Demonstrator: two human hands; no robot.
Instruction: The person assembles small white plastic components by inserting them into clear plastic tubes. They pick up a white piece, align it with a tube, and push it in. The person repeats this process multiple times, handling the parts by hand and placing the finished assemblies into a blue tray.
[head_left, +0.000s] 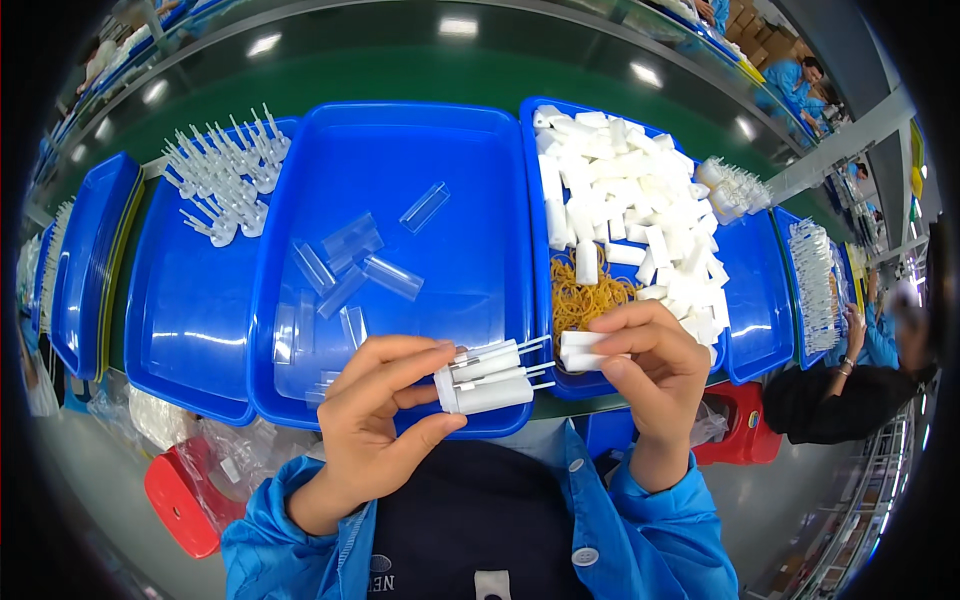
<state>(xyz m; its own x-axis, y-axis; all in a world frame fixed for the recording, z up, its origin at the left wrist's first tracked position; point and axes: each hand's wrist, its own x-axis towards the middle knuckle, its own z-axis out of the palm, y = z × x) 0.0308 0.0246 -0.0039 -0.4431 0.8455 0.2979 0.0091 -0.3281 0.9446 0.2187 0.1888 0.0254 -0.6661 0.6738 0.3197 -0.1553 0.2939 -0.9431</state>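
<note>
The person's left hand (392,408) grips a white bundle (492,395), its base partly hidden by fingers; the right hand (652,368) pinches white pieces (578,350), their exact count unclear.

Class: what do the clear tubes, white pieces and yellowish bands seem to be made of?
Clear tubes: probably glossy plastic; see-through with bright highlights, though glass is possible. White pieces: perhaps matt foam; evenly white, little shine. Yellowish bands: likely rubber; thin, tangled loops.
</note>
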